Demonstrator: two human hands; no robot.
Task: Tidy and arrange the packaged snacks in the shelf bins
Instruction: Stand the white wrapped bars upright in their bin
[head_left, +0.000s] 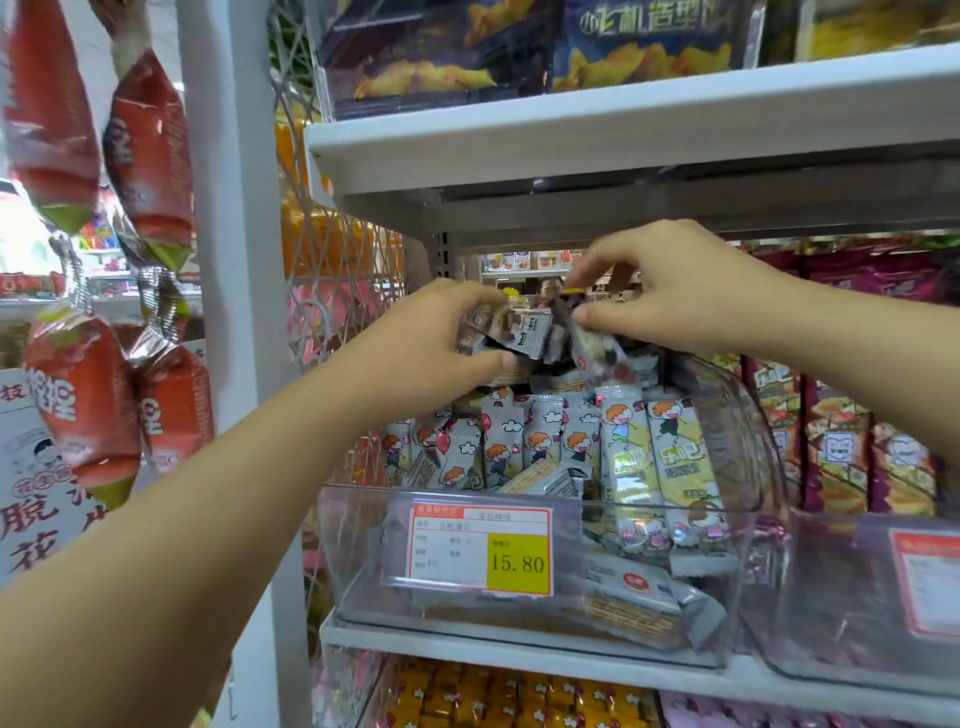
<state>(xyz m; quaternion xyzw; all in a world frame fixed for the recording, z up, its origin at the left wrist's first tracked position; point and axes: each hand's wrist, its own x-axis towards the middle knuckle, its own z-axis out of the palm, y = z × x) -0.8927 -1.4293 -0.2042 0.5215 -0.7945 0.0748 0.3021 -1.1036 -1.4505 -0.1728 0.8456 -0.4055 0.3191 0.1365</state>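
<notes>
Two white shelves (571, 132), clear bin (519, 613)

White cartoon-printed snack packets (540, 441); yellow price tag (518, 564), red-bordered

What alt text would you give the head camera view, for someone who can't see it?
Two bare hands reach into a clear shelf bin: the left hand grips small snack packets, the right hand pinches another packet. Cartoon-printed packets stand in rows below, behind a price tag reading 15.80.
</notes>
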